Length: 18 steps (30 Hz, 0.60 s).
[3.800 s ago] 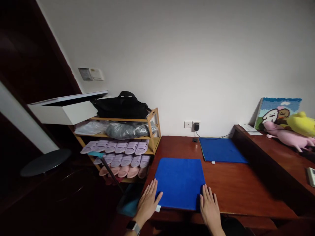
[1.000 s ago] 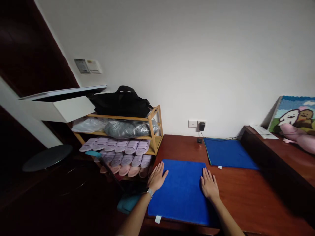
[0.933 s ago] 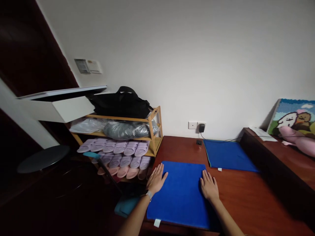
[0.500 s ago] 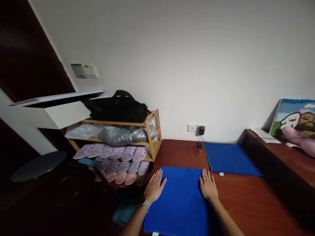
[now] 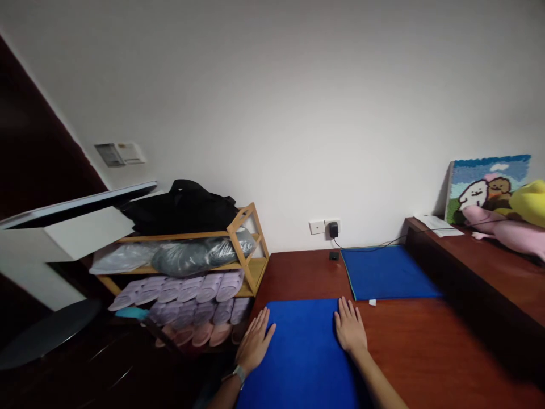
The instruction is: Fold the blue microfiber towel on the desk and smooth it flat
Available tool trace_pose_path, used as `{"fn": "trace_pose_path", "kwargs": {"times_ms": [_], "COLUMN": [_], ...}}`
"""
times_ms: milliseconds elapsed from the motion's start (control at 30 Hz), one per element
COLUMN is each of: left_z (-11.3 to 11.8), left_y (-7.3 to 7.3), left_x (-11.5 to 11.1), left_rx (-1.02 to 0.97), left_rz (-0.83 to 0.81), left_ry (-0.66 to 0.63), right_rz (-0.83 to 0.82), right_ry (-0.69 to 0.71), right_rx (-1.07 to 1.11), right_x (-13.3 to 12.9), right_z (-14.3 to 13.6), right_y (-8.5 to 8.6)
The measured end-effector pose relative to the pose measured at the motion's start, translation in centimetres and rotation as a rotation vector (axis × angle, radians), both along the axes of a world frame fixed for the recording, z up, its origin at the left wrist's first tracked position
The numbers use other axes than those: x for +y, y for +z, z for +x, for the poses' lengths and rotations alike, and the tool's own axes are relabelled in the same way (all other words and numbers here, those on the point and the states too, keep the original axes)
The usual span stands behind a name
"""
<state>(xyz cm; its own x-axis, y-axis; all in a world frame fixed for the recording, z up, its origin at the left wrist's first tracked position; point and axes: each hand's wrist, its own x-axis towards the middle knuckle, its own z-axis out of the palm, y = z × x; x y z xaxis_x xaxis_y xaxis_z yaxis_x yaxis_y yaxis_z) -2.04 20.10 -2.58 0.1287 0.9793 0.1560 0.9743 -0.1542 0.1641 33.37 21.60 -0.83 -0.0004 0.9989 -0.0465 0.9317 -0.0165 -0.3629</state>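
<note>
A bright blue towel [image 5: 300, 355] lies flat on the reddish-brown wooden table [image 5: 409, 341], its near end cut off by the bottom of the view. My left hand [image 5: 254, 339] rests flat along its left edge, fingers stretched forward, a watch on the wrist. On the opposite edge lies my right hand [image 5: 351, 329], palm down with the fingers extended. Neither hand grips anything. Farther back and to the right, a second blue towel [image 5: 389, 272] is spread by the wall, with a small white tag on its near edge.
Left of the table stands a wooden rack [image 5: 251, 267] with several purple and pink slippers and a black bag [image 5: 183, 210]. A plugged-in charger [image 5: 333, 229] trails a cable across the far towel. A raised ledge at right carries a pink plush toy [image 5: 511, 230] and a picture [image 5: 489, 184].
The view has tilted up and turned slightly right, so the table sits lower and a yellow plush has appeared. Both hands stay flat on the near towel's edges.
</note>
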Motion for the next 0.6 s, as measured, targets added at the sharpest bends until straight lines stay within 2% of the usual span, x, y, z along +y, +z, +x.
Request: {"fn": "trace_pose_path", "kwargs": {"times_ms": [133, 200, 267, 333, 433, 500, 600], "left_z": [-0.7, -1.3, -1.9, -2.5, -3.4, -3.7, -3.6], "left_y": [-0.7, -1.4, -2.2, -3.1, -4.1, -4.5, -4.4], "left_x": [0.5, 0.7, 1.1, 1.4, 1.9, 2.1, 2.0], "left_rx": [-0.010, -0.014, -0.021, -0.036, -0.069, -0.086, -0.085], "left_rz": [0.003, 0.029, 0.062, 0.097, 0.131, 0.138, 0.131], "left_ry": [-0.002, -0.012, -0.033, -0.048, -0.066, -0.080, -0.065], "right_rz": [0.202, 0.338, 0.400, 0.370, 0.217, 0.150, 0.142], "right_ry": [-0.019, -0.038, -0.064, -0.101, -0.169, -0.195, -0.203], "right_rx": [0.122, 0.097, 0.006, -0.098, -0.199, -0.227, -0.237], "right_x": [0.7, 2.0, 3.9, 5.9, 8.3, 9.2, 9.0], "right_z": [2.3, 5.0, 8.6, 12.2, 16.2, 17.4, 17.5], "right_y": [-0.3, -0.4, -0.4, -0.8, -1.9, -2.8, -3.7]}}
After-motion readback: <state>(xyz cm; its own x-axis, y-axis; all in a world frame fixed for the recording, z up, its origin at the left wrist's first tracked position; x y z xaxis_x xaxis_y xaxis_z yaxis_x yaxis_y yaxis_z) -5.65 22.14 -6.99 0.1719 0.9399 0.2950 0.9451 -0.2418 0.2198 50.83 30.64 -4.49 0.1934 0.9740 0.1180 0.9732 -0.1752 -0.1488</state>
